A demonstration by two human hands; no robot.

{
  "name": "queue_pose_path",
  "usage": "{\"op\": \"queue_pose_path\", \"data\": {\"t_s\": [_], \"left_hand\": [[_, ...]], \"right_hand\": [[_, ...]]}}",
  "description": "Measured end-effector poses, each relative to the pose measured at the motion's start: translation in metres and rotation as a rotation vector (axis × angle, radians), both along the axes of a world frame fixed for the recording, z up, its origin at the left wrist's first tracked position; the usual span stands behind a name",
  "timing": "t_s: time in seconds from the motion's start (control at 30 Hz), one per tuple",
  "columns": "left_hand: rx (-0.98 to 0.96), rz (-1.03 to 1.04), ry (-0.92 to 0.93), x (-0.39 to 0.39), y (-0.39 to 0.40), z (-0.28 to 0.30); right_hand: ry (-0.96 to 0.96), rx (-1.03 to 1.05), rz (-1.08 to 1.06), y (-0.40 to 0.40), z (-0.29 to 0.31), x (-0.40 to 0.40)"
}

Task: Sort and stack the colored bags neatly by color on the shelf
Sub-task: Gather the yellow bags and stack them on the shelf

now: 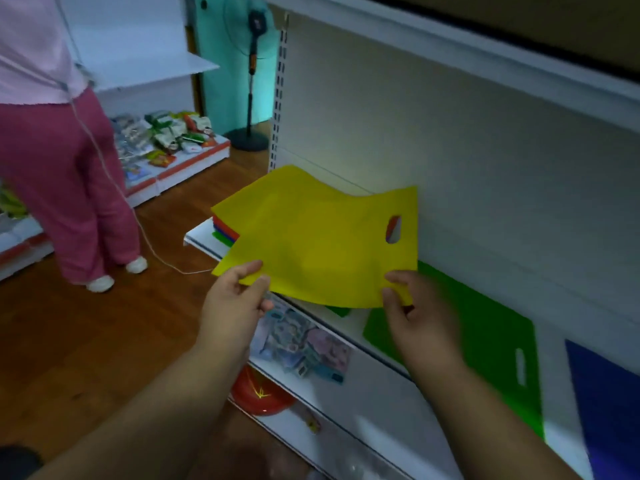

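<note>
Held at centre frame above a white metal shelf (202,237): a flat yellow non-woven bag with a die-cut handle hole (322,237), sagging slightly in the middle. Pinched at its near left corner by the left hand (235,299), thumb on top, fingers curled beneath. Pinched at its near right corner by the right hand (419,306), somewhat motion-blurred. Partly hidden under the yellow bag's far left edge, a mixed stack of red, blue and green bags (225,230). Lower right on the shelf, a flat green bag (491,341), and just beside it at the right edge a flat dark blue bag (609,403). Upper left, a person in pink trousers (69,174) standing on the wooden floor (86,341). Beyond, a black pedestal fan (252,81).
</note>
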State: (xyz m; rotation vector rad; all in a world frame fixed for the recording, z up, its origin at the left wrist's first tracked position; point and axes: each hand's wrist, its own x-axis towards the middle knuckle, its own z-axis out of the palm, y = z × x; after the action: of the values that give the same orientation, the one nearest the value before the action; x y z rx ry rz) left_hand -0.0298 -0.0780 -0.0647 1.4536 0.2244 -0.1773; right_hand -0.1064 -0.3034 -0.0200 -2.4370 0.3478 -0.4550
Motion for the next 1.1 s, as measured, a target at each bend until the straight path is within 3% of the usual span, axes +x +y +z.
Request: {"op": "queue_pose_path", "data": {"t_s": [0.13, 0.27, 0.47, 0.7, 0.9, 1.1], "left_hand": [[0.152, -0.061, -0.112, 0.012, 0.013, 0.006], [0.287, -0.253, -0.221, -0.004, 0.010, 0.004], [0.250, -0.595, -0.313, -0.048, -0.021, -0.008], [0.344, -1.003, -0.662, -0.124, -0.070, -0.012], [0.360, -1.127, -0.829, -0.208, -0.128, 0.003], [0.299, -1.242, -0.920, -0.352, -0.202, 0.013]], "right_hand": [[-0.171, -0.163, -0.174, 0.016, -0.008, -0.038], [-0.091, -0.224, -0.410, 0.029, -0.005, -0.084], [0.010, -0.272, -0.728, 0.033, 0.003, -0.184], [0.072, -0.354, -0.999, 0.037, 0.006, -0.308], [0.004, -0.401, -1.171, 0.020, -0.002, -0.414], [-0.003, -0.446, -1.325, -0.011, 0.004, -0.572]]}}
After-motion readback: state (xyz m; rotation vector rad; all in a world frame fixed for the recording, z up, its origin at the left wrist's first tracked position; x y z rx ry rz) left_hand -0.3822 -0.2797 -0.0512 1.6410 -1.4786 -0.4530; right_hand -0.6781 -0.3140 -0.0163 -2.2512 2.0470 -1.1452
